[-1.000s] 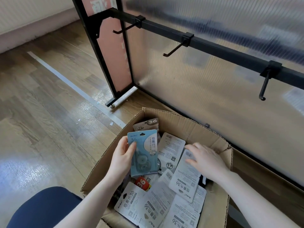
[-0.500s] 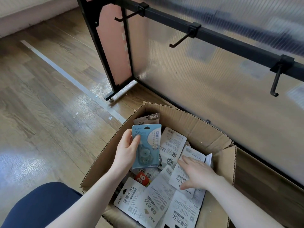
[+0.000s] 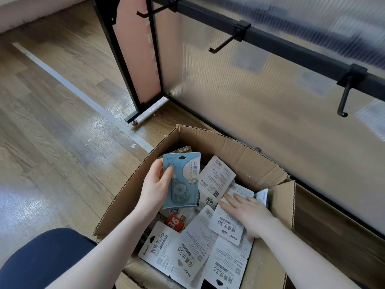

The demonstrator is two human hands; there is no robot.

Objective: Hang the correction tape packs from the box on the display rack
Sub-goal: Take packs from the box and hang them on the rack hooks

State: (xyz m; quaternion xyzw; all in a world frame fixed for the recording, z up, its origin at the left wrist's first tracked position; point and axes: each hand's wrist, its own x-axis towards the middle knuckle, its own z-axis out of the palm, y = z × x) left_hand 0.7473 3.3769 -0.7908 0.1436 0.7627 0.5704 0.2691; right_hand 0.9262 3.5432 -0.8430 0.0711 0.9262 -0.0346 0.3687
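An open cardboard box (image 3: 220,142) on the floor holds several correction tape packs, most lying white back up. My left hand (image 3: 155,186) holds a light blue pack (image 3: 183,178) upright over the box's left side, thumb on its front. My right hand (image 3: 248,213) lies with straight fingers on a white pack (image 3: 226,225) inside the box at the right; whether the thumb is under it is hidden. Above and behind stands the display rack, a black bar (image 3: 281,41) with three bare hooks (image 3: 224,42).
The rack has a frosted ribbed panel (image 3: 250,105) and a black foot (image 3: 133,118) on the wooden floor. A grey tape line (image 3: 68,84) crosses the floor at the left. My knee in dark blue (image 3: 41,261) is at the lower left.
My right hand slid toward me and down across the white packs in the box. The left hand kept the blue pack upright, lifting it slightly. The view shifted a little.
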